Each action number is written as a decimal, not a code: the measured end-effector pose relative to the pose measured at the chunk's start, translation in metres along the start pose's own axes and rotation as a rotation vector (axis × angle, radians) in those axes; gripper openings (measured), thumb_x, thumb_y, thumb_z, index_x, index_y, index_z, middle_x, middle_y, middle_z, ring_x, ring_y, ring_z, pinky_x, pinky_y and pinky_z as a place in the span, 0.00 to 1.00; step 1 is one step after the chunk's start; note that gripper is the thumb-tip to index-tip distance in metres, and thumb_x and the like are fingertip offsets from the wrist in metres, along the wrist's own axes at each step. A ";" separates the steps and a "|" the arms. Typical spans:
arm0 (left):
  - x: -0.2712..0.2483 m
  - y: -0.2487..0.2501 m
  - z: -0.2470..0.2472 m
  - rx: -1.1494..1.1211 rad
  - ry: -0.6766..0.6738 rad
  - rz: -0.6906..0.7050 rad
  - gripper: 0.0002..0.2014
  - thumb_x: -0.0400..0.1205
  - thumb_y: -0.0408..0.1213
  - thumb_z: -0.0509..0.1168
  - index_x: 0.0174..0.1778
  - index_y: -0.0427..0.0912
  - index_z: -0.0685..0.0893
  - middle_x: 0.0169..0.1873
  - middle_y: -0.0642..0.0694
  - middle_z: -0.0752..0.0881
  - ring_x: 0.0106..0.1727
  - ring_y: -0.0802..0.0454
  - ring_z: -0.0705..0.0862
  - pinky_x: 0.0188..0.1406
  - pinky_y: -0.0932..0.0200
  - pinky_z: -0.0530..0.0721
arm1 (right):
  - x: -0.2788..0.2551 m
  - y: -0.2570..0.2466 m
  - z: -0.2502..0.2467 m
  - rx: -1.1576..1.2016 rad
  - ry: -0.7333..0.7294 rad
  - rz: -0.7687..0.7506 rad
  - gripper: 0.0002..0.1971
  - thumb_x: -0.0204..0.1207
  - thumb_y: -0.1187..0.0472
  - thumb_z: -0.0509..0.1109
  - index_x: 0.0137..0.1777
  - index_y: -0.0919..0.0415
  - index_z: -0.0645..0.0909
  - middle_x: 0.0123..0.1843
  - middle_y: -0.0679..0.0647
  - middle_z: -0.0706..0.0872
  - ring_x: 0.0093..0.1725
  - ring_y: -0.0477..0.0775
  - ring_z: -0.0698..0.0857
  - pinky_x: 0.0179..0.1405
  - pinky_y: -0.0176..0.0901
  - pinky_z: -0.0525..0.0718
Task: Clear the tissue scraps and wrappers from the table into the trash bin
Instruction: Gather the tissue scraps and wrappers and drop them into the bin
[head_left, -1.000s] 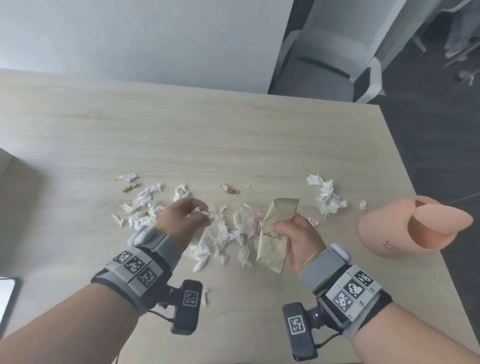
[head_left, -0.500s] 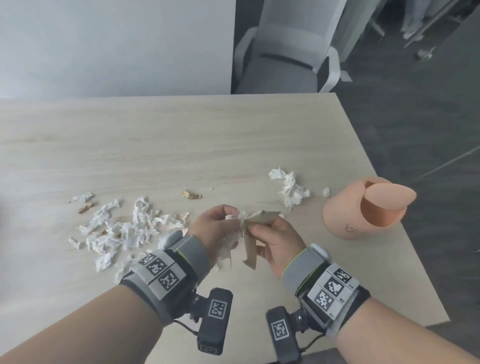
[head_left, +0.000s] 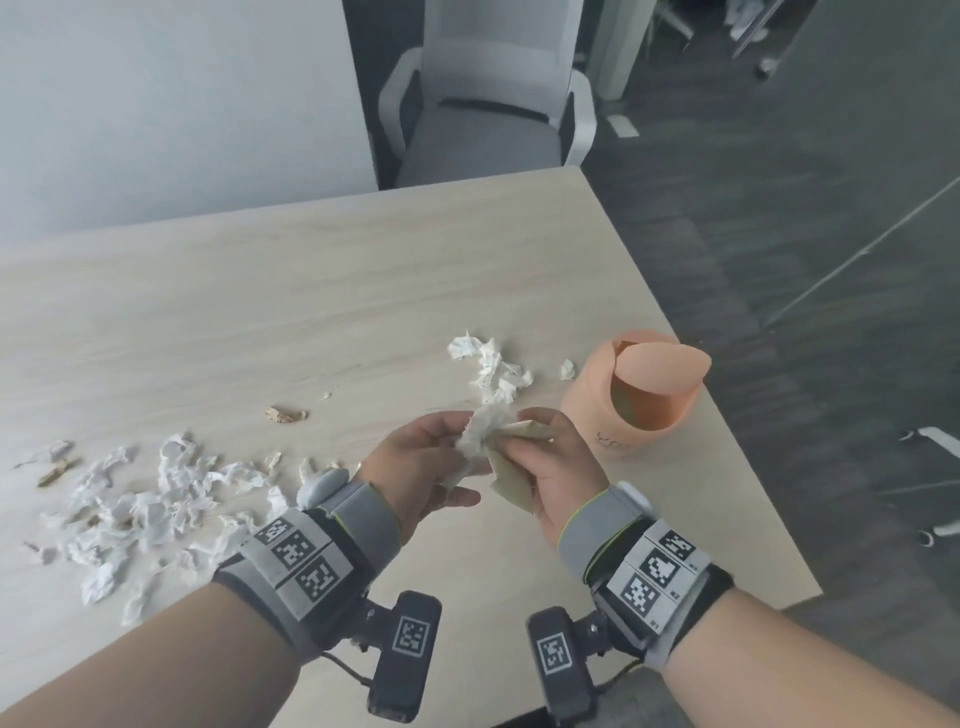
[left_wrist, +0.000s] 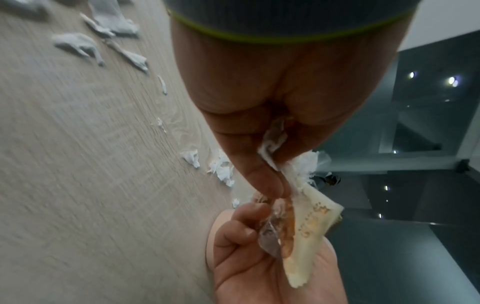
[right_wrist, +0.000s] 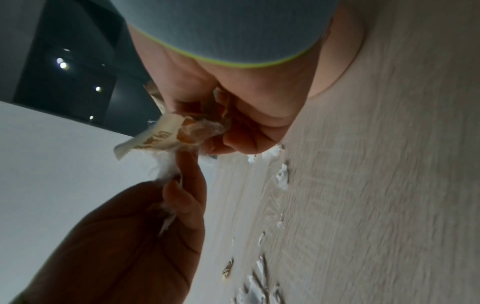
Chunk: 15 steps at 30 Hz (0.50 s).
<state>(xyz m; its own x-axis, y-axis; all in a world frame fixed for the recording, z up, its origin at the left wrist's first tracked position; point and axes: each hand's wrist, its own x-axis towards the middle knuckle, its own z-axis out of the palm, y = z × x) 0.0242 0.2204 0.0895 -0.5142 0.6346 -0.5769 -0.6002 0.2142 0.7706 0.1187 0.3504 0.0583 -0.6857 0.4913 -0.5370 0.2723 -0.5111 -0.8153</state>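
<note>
Pinching a tissue wad (head_left: 480, 434) in my left hand (head_left: 415, 467) and a wrapper (head_left: 511, 475) in my right hand (head_left: 558, 462), I've binned neither; the trash bin (head_left: 631, 400) waits nearby, and scraps (head_left: 150, 499) litter the bench (head_left: 311, 291).

We see bare counter (head_left: 311, 291) beyond the hands; tissue scraps (head_left: 491, 371) lie just left of the trash bin (head_left: 631, 402), seemingly apart.
</note>
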 end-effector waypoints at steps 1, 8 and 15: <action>0.003 -0.003 0.001 0.017 -0.010 0.006 0.19 0.68 0.26 0.69 0.55 0.38 0.88 0.45 0.40 0.89 0.45 0.46 0.91 0.33 0.55 0.88 | -0.001 -0.002 -0.003 -0.040 -0.021 -0.001 0.22 0.63 0.54 0.81 0.57 0.52 0.80 0.46 0.56 0.89 0.41 0.52 0.87 0.30 0.41 0.82; 0.019 -0.012 0.041 0.295 -0.033 0.078 0.20 0.67 0.32 0.72 0.52 0.56 0.89 0.40 0.52 0.91 0.38 0.48 0.86 0.37 0.50 0.81 | -0.009 -0.016 -0.038 -0.127 -0.150 -0.007 0.05 0.78 0.55 0.74 0.50 0.54 0.87 0.42 0.59 0.84 0.32 0.53 0.77 0.24 0.41 0.66; 0.029 -0.015 0.070 0.352 -0.126 0.103 0.15 0.69 0.36 0.74 0.51 0.53 0.91 0.41 0.39 0.91 0.40 0.47 0.88 0.36 0.50 0.86 | -0.010 -0.029 -0.065 -0.136 -0.139 0.173 0.15 0.66 0.43 0.76 0.49 0.47 0.89 0.43 0.56 0.82 0.39 0.54 0.74 0.26 0.41 0.64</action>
<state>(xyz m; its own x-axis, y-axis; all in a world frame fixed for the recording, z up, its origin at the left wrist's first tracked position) 0.0608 0.2872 0.0800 -0.4686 0.7475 -0.4708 -0.2911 0.3726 0.8812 0.1619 0.4059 0.0730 -0.7046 0.2986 -0.6437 0.4754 -0.4749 -0.7406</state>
